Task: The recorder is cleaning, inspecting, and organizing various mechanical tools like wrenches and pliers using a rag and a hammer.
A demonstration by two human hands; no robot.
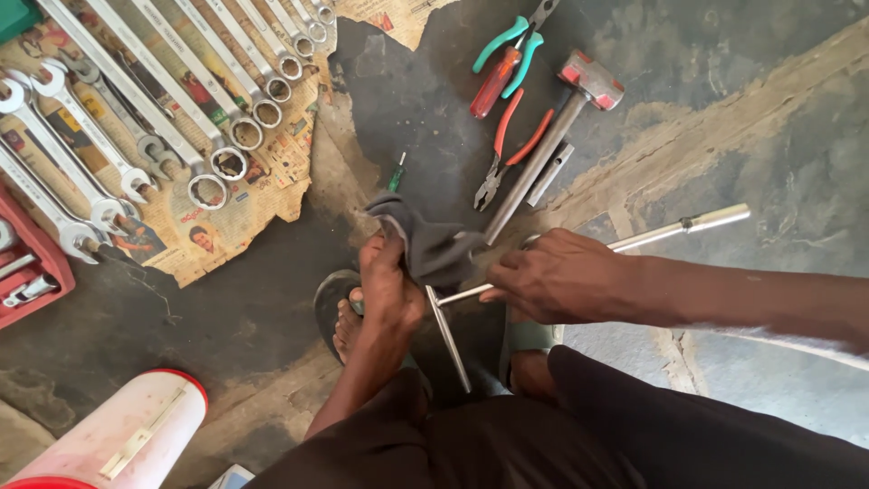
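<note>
Closest in: dark trousers (543, 435) and a bare foot in a sandal (337, 312) on the grey floor (769, 118). Down in the left corner, a white tub with a red rim (118, 430).

Just past the knees, the left hand (389, 281). Pinches a dark grey cloth (434, 249), thumb and fingers shut tight on it. Soft and light, easy to bunch up.

Beside it, the right hand (561, 276). Wraps round the long rod of a T-handle wrench (661, 234), fingers curled close on the metal. Lies low over the floor between both hands, short cross bar near the feet, far tip out to the right. Looks stiff, hard and a bit heavy; maybe slippery if oily. Best to hold on the long rod near the cross bar, as now.

Farther out: a small green screwdriver (396, 172), orange pliers (507, 149), a hammer (552, 136), a red screwdriver (493, 83) and teal pliers (516, 41).

Farthest left: a row of shiny spanners (181, 100) on torn newspaper (262, 195), and a red tray (32, 272) at the edge.
</note>
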